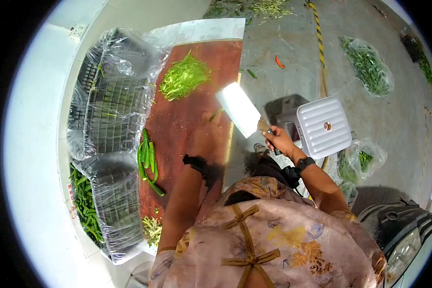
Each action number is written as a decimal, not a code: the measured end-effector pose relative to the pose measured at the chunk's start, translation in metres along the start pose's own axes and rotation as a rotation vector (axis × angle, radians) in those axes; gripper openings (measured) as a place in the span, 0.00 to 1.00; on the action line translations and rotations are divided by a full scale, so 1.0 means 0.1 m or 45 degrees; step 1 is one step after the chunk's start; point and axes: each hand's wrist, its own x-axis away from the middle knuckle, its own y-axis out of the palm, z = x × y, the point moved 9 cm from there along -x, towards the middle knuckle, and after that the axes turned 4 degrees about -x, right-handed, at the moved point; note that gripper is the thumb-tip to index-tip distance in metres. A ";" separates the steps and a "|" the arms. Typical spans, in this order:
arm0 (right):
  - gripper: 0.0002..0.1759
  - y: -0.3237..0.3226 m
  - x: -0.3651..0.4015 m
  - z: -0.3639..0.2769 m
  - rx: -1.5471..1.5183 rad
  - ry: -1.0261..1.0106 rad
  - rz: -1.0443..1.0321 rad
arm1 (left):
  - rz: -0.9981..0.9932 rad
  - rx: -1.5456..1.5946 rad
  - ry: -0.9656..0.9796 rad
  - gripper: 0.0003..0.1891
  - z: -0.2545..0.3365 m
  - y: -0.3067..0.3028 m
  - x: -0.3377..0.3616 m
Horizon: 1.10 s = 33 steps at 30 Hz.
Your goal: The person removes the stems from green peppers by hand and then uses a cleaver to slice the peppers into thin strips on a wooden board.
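My right hand [282,141] is closed round the dark handle of a cleaver [239,109]. Its broad, bright blade is raised by the right edge of the reddish-brown cutting board [177,120]. Over the board, my left hand [210,135] blends into the red surface, so its fingers do not show clearly. A small green pepper piece [217,114] lies right at its fingertips. Toward the far end of the board sits a heap of shredded green pepper [185,77]. Several whole long green peppers [148,156] lie along the left edge.
Plastic-wrapped dark crates [115,96] stand left of the board, with more green peppers [85,201] beside them. A pale ridged stool [324,126] stands to my right. Bagged green peppers [367,66] and a red pepper [279,62] lie on the floor.
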 end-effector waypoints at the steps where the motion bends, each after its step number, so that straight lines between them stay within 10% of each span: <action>1: 0.07 -0.03 0.00 0.01 0.057 -0.018 -0.003 | 0.004 -0.006 0.000 0.25 0.01 -0.02 0.00; 33: 0.08 -0.09 0.03 -0.02 0.237 -0.079 0.052 | 0.054 0.111 0.005 0.22 0.07 -0.16 0.00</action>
